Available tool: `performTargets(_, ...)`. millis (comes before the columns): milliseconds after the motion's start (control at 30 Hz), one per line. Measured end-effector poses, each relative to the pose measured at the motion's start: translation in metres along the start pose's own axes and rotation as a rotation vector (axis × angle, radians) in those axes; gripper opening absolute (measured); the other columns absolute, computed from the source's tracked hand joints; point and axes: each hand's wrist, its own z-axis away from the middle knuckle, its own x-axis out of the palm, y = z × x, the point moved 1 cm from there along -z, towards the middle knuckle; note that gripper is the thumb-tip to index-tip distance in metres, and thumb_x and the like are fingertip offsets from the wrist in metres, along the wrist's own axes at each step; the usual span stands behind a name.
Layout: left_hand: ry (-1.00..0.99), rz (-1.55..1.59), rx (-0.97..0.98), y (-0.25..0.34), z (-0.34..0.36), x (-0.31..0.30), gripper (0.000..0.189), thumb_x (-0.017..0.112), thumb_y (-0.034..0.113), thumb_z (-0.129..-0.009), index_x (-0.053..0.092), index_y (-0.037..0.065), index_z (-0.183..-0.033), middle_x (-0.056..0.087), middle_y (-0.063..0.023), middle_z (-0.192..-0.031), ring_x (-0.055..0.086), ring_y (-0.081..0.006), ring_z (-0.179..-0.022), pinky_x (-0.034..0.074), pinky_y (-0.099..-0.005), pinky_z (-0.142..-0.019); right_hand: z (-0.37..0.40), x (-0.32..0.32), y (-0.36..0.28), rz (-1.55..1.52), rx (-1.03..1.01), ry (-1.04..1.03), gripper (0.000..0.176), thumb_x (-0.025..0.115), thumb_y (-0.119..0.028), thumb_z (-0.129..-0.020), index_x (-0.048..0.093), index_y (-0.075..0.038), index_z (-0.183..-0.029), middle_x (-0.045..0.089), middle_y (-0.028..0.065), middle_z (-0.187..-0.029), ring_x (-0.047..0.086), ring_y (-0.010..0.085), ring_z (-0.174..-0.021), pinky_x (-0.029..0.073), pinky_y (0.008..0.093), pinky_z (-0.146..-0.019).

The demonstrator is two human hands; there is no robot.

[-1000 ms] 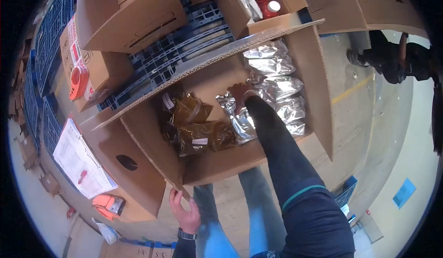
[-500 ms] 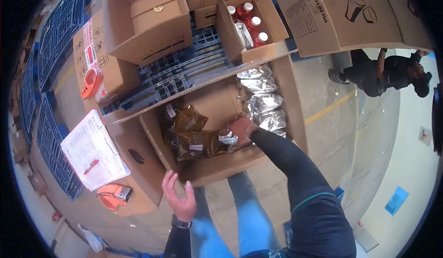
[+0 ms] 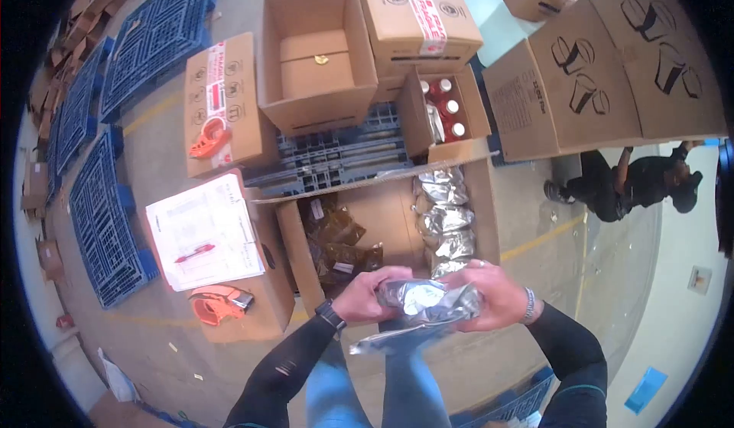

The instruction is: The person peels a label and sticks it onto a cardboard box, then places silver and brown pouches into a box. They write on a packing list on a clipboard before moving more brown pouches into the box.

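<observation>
A silver foil pouch is held between my two hands above the near edge of an open cardboard box. My left hand closes on its left end, a watch on that wrist. Gripping the right end is my right hand, with a bracelet at the wrist. Inside the box, several silver foil pouches stand in a row along the right side. Amber clear bags with white labels lie along the left side. The pouch's printing, if any, cannot be read.
Behind the box, an open carton, a smaller carton with red white-capped bottles and a blue pallet. At left, a clipboard with papers and an orange tape dispenser. A person in dark clothes at right.
My right hand has come up out of the box with a silver pouch. My left hand has moved right and taken hold of it too. The view has shifted.
</observation>
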Motion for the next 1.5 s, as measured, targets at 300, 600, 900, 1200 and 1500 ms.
performTargets(300,0.652,0.239,-0.173,0.024,0.118,-0.033,0.039,0.073,0.016,-0.091,0.061,-0.001,-0.124,0.070,-0.0040,-0.113,0.065,-0.0121,-0.097,0.053,-0.0300,-0.086,-0.036,-0.048,-0.064,-0.048,0.211,0.490,0.038,0.080,-0.021,-0.082,0.067,-0.005,-0.114,0.072,0.0133,-0.102,0.070,0.0291,-0.090,0.054,0.0362,-0.082)
performTargets(600,0.512,0.509,-0.411,0.003,0.228,0.008,0.053,0.078,0.024,-0.088,0.057,-0.003,-0.129,0.069,-0.0069,-0.116,0.065,-0.0128,-0.101,0.053,-0.0309,-0.090,-0.175,-0.087,-0.072,0.647,0.300,0.019,0.055,0.081,-0.035,-0.072,0.067,-0.005,-0.115,0.070,0.0172,-0.100,0.069,0.0367,-0.095,0.054,0.0383,-0.083)
performTargets(900,0.669,0.551,-0.571,-0.021,0.279,0.033,0.052,0.079,0.028,-0.086,0.062,-0.001,-0.125,0.070,-0.0049,-0.110,0.065,-0.0133,-0.097,0.052,-0.0310,-0.088,-0.299,0.006,0.037,0.476,0.162,-0.812,0.063,0.086,-0.037,-0.068,0.065,-0.001,-0.116,0.073,0.0178,-0.103,0.070,0.0295,-0.094,0.055,0.0396,-0.083)
performTargets(1200,0.842,0.572,-0.499,-0.048,0.296,0.019,0.045,0.076,0.026,-0.086,0.064,-0.001,-0.120,0.070,-0.0052,-0.106,0.065,-0.0154,-0.094,0.052,-0.0317,-0.087,-0.240,0.124,0.123,0.672,0.058,-0.498,0.064,0.078,-0.034,-0.072,0.058,-0.001,-0.123,0.069,0.0213,-0.100,0.067,0.0403,-0.098,0.055,0.0464,-0.085)
performTargets(1500,0.913,0.595,-0.627,-0.059,0.315,0.043,0.040,0.075,0.024,-0.085,0.066,0.001,-0.116,0.071,-0.0063,-0.102,0.066,-0.0157,-0.090,0.053,-0.0332,-0.080,-0.489,0.069,0.140,1.070,0.179,0.518,0.029,0.063,-0.021,-0.090,0.058,-0.012,-0.117,0.066,0.0133,-0.109,0.062,0.0320,-0.108,0.043,0.0596,-0.095)
